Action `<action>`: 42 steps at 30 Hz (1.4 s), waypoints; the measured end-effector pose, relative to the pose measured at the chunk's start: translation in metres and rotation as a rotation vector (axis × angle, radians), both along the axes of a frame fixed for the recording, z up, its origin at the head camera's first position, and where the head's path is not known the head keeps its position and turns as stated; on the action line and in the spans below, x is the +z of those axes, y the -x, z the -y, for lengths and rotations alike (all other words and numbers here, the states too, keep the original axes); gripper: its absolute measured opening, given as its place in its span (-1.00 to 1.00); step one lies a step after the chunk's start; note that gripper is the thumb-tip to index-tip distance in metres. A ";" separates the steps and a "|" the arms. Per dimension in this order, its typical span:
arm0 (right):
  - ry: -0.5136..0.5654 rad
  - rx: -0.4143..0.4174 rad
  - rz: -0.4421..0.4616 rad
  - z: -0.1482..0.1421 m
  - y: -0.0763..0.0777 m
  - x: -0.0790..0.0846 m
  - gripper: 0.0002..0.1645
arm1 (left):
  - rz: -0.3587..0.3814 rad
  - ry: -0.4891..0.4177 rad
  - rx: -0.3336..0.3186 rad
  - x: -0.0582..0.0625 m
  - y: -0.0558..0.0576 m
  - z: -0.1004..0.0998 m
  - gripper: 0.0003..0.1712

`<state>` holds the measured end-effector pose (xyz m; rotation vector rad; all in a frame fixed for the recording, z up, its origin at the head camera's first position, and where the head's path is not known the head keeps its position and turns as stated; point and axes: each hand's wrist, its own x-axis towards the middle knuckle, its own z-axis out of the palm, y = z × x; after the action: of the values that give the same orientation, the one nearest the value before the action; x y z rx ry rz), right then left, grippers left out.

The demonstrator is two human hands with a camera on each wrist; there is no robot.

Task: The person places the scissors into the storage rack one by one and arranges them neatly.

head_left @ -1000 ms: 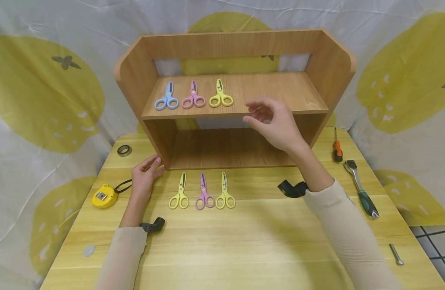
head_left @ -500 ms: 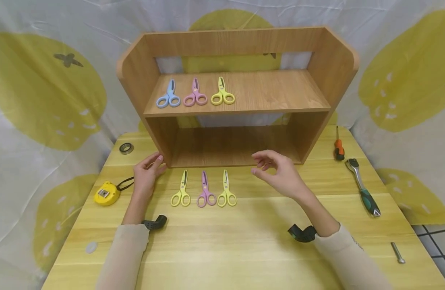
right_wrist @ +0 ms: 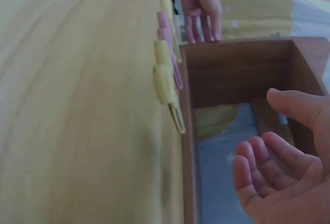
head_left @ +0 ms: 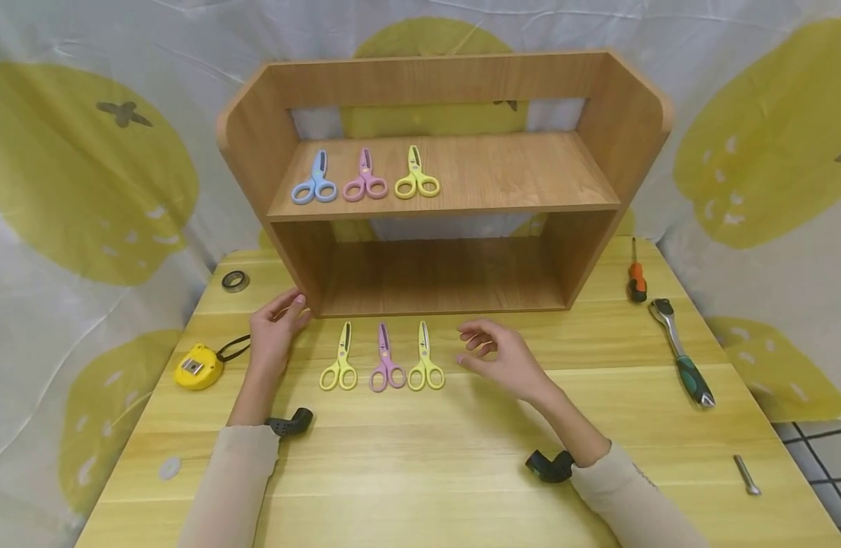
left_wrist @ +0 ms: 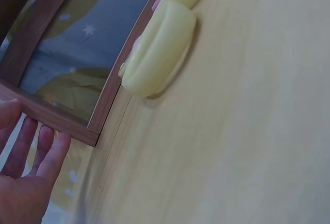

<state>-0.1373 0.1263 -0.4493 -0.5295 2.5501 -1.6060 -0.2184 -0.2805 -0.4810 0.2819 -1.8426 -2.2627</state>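
In the head view my left hand rests against the lower left corner of a wooden shelf, fingers fairly straight along the side panel. My right hand hovers over the table with loosely bent fingers and holds nothing. Just left of it lies a row of closed scissors on the table: yellow scissors, purple scissors and another yellow pair. On the upper shelf board sit blue scissors, pink scissors and yellow scissors, blades pointing back.
A yellow tape measure, a dark ring and a pale disc lie on the left. Along the right side are an orange-handled screwdriver, a ratchet wrench and a bolt. A patterned curtain hangs behind.
My right hand has come down from the front edge of the upper shelf board to near the right end of the scissors row. My left hand stays at the shelf corner.
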 end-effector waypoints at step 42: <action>-0.231 -0.011 0.015 0.045 -0.003 -0.048 -0.39 | 0.017 -0.001 0.014 -0.002 0.000 0.002 -0.57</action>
<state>-0.1338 0.0816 -0.4973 -0.4791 2.6825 -1.2875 -0.2187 -0.2821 -0.4830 0.3151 -1.8423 -2.2585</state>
